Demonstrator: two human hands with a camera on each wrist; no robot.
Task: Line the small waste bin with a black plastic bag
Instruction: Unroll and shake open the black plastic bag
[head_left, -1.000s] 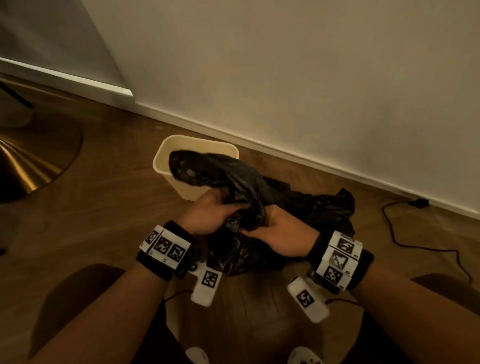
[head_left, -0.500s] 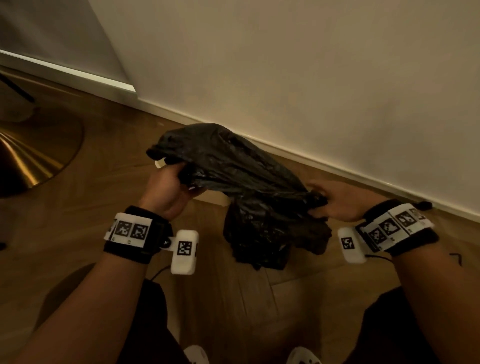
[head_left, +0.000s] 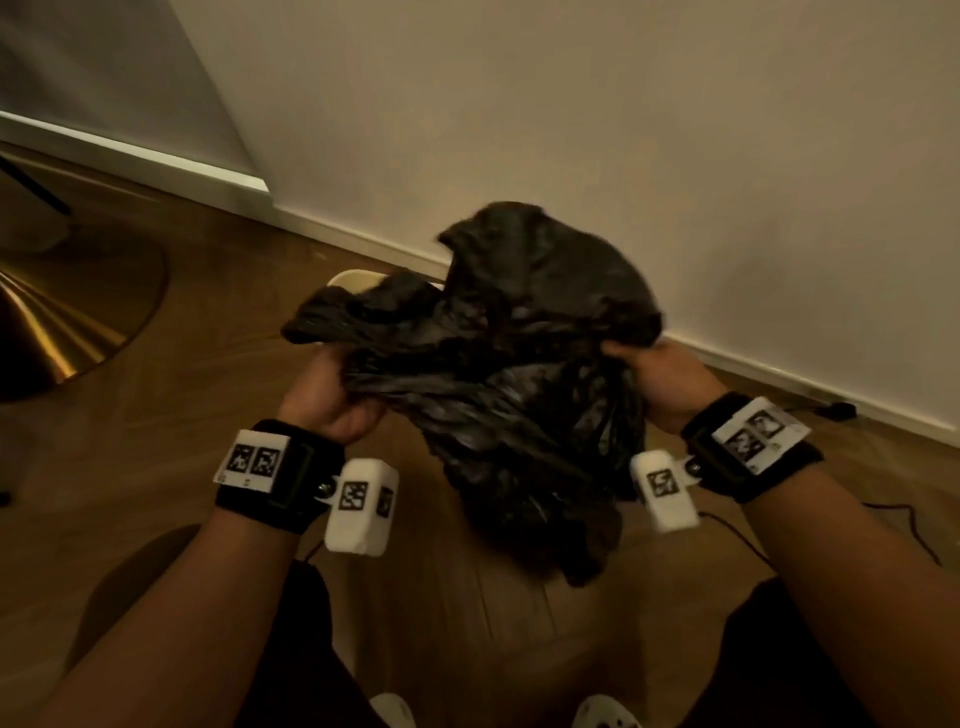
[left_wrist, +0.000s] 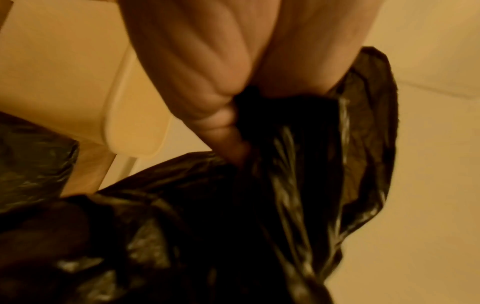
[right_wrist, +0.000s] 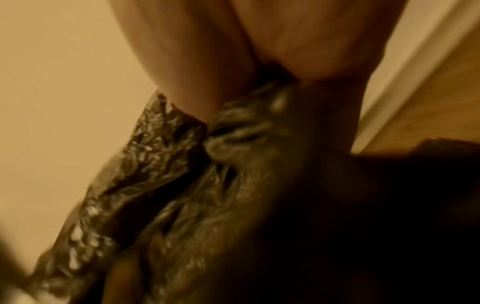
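Observation:
A crumpled black plastic bag (head_left: 498, 374) hangs in the air between my two hands, above the wooden floor. My left hand (head_left: 332, 400) grips its left edge; in the left wrist view the curled fingers (left_wrist: 221, 123) pinch the black plastic bag (left_wrist: 298, 164). My right hand (head_left: 660, 384) grips the right edge, seen as a blurred pinch on the bag (right_wrist: 182, 185) in the right wrist view. The small cream waste bin (head_left: 358, 280) stands by the wall, mostly hidden behind the bag; its rim (left_wrist: 135, 123) shows close to my left hand.
A white wall with a skirting board (head_left: 363, 244) runs behind the bin. A brass-coloured round base (head_left: 67, 317) sits on the floor at the left. A black cable with a plug (head_left: 836, 410) lies on the floor at the right.
My hands went from bunched together to spread apart, pulling the bag wide. Since half a second ago the bag has billowed upward on its right side and both hands sit a little lower.

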